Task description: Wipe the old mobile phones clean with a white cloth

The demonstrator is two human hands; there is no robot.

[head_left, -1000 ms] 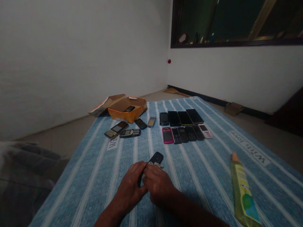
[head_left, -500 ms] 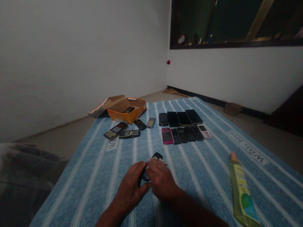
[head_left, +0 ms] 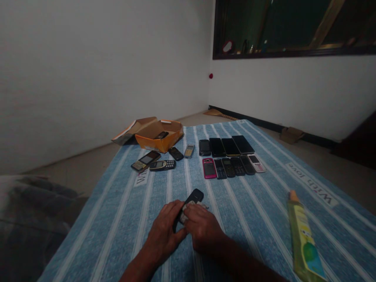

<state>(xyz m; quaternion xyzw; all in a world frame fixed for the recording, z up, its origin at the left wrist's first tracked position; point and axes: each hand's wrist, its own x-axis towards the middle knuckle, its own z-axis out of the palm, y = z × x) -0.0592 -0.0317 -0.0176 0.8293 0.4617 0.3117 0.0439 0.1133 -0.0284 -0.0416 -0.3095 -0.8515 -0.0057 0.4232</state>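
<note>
Dark phone lies on the blue striped cloth, to the right of the orange box and nearer the wearer. Left hand curled along the phone's left edge, gripping it. Right hand closed on a crumpled, pale wad pressed to the phone's upper side; hand and wad hide its middle.

Just in front of the box, between it and the hands: four loose phones, scattered at angles, buttons showing on some.

Right of the box, two tight rows: four flat, mostly glossy dark phones behind; six smaller phones in front, a pink-framed one at the end nearest the box.

Far right of the box, nearer the wearer: slim yellow-green bottle, translucent, peach cap pointing away, printed label.

Box: thin card, brown inside, lid folded out leftward; small dark phone within.
</note>
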